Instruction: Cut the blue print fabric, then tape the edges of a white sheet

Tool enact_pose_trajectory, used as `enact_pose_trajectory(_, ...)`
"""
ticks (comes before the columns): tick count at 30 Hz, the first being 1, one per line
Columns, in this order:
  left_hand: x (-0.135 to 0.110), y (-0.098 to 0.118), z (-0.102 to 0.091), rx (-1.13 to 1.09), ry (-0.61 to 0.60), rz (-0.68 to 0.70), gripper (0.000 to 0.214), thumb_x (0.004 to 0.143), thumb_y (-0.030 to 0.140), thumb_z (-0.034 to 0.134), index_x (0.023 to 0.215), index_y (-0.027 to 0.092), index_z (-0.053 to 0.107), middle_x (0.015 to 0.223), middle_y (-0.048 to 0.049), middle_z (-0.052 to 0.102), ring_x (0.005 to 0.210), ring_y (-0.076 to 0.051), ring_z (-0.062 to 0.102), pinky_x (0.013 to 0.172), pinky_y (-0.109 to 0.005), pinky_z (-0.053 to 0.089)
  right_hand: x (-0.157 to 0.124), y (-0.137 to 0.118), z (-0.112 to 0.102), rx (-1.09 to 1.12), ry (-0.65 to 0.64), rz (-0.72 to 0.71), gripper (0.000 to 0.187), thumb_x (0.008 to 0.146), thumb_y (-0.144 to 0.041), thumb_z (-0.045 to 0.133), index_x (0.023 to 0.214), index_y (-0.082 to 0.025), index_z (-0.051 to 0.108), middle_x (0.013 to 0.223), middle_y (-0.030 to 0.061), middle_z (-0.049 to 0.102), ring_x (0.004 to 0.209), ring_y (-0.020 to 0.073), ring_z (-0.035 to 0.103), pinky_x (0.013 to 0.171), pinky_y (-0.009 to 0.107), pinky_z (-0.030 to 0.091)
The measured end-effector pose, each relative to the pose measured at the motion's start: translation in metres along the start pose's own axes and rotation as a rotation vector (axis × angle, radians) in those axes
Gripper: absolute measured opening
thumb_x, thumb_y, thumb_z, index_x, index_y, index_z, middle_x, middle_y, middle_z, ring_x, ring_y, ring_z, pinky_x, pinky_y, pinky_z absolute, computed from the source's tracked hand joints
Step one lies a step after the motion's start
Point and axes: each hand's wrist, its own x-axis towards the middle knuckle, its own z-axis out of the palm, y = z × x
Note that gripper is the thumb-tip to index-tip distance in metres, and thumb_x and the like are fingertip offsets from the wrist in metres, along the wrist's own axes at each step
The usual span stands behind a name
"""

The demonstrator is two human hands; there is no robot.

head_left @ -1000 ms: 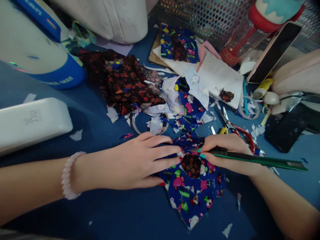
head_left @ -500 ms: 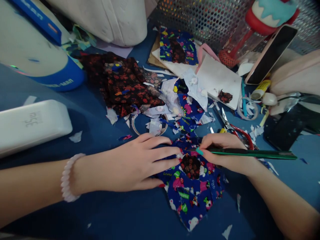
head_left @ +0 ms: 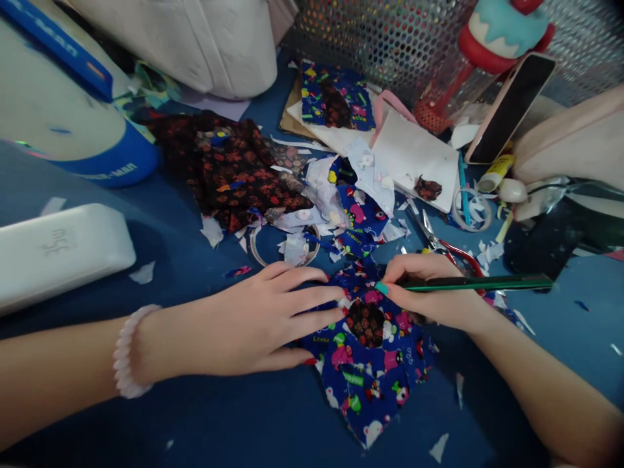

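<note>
Cloth [head_left: 368, 377], blue-printed, laid flat on bench [head_left: 234, 422] | dark floral patch [head_left: 365, 323] already framed at its middle; edges left ragged | left hand [head_left: 248, 322] spread on it, nothing gripped | slim green tool [head_left: 507, 283] pinched in right hand [head_left: 441, 305], tip unclear

A personal craft spot, it seems; whether it belongs to a home or a workroom cannot be told. The blue counter [head_left: 234, 422] carries blue patterned cloth [head_left: 373, 374], a heap of dark floral fabric [head_left: 238, 166], red-handled scissors [head_left: 451, 247], a roll of tape [head_left: 253, 246] and paper scraps [head_left: 143, 273]. Everyday belongings share the space: a tilted phone [head_left: 511, 107], a tumbler [head_left: 463, 75] with a frosting-like lid [head_left: 507, 29] and a blue-based bottle [head_left: 63, 110], before a perforated metal panel [head_left: 361, 32].
</note>
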Motion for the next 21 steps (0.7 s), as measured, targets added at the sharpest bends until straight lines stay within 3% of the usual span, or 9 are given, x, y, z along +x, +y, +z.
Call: enact_pose_trajectory(21,-0.0003,0.0014,0.0016,-0.007,-0.005,-0.034,0.042,0.097,0.045,0.047,0.135,0.027,0.052,0.14,-0.0008,0.053,0.128,-0.025,0.043,0.107,-0.038,0.034,-0.0005,-0.0047,0.0014,-0.065,0.014,0.06,0.016,0.079,-0.017,0.057,0.063,-0.019,0.054,0.055,-0.0042,0.052,0.044,0.0064,0.045,0.04,0.019,0.034)
